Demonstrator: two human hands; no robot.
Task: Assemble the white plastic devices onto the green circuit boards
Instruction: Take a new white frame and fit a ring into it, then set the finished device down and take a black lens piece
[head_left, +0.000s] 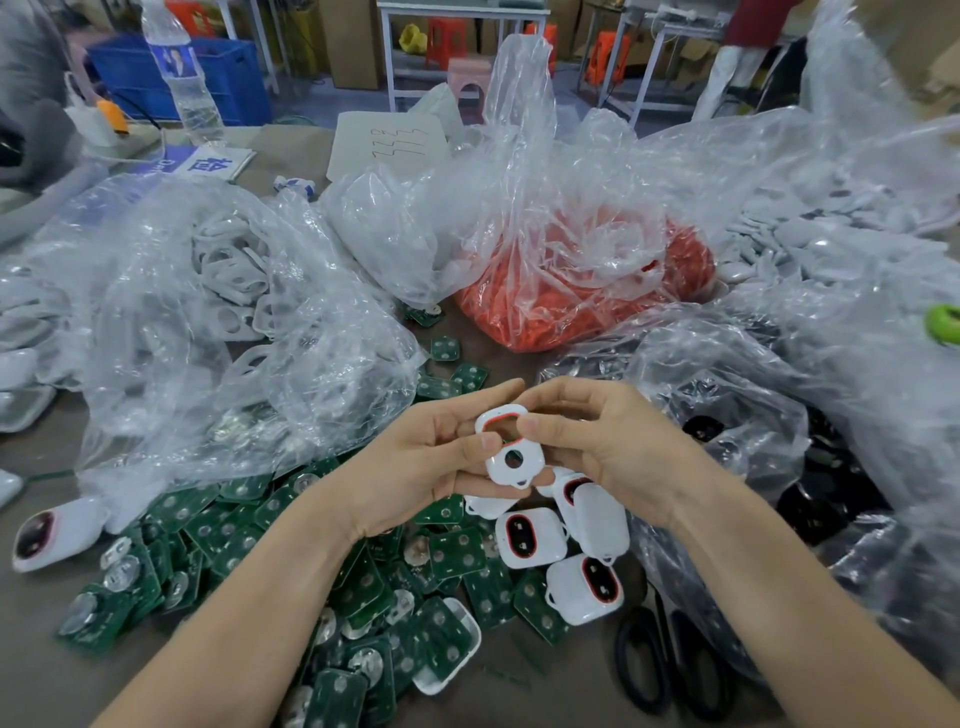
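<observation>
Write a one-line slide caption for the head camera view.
Both hands, left hand and right hand, hold a white plastic device above scattered green circuit boards.

glossy white plastic shell (511, 457), crinkly, seemingly clear bags (249, 332)

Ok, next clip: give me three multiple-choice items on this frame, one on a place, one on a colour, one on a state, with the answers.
1. Where do the black scissors lie?
A. on the table by the right forearm
B. inside the orange bag
C. beside the water bottle

2. What colour is the ring in the opening of the white casing being held?
A. blue
B. red
C. yellow

3. How is that casing held?
A. resting loose on the table
B. in the left hand only
C. between both hands, above the table

Answers:
1 A, they sit just left of the right forearm, below the finished white casings.
2 B, a red rim lines the upper opening.
3 C, left hand and right hand both pinch it over the green boards.
</observation>
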